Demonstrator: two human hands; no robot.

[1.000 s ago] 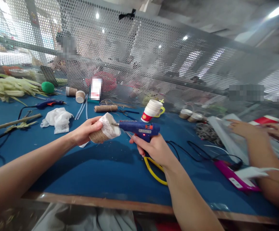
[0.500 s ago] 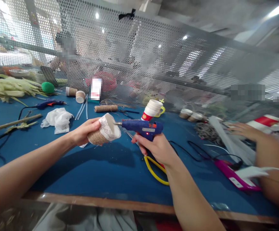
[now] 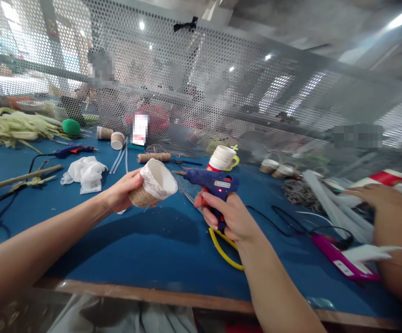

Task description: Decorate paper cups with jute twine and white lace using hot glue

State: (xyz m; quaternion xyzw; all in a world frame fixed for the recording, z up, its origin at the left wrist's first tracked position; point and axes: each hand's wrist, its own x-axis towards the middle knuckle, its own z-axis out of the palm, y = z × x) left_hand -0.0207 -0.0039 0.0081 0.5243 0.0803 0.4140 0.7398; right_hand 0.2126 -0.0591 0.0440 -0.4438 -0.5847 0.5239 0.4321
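Note:
A paper cup [image 3: 144, 196], wrapped in brown twine with white lace round its rim, is gripped by my left hand [image 3: 126, 187]. It tilts so that its white mouth faces right and up. My right hand [image 3: 227, 210] is closed round the handle of a blue hot glue gun [image 3: 210, 180] with a red light lit. The gun's metal nozzle points left, close to the cup's rim with a small gap between them. Below my right hand lie scissors with yellow handles [image 3: 223, 249], partly hidden by my wrist.
White lace [image 3: 85, 173], a twine roll [image 3: 154, 157], stacked paper cups [image 3: 222, 158] and a second glue gun [image 3: 72, 150] lie on the blue table. A co-worker's arm [image 3: 395, 222] reaches in at right, beside a magenta power strip [image 3: 344, 261]. A perforated metal screen [image 3: 187, 69] stands behind.
The glue gun has drawn back to the right, its nozzle leaving the cup's rim. The cup has turned a little, showing more of its inside.

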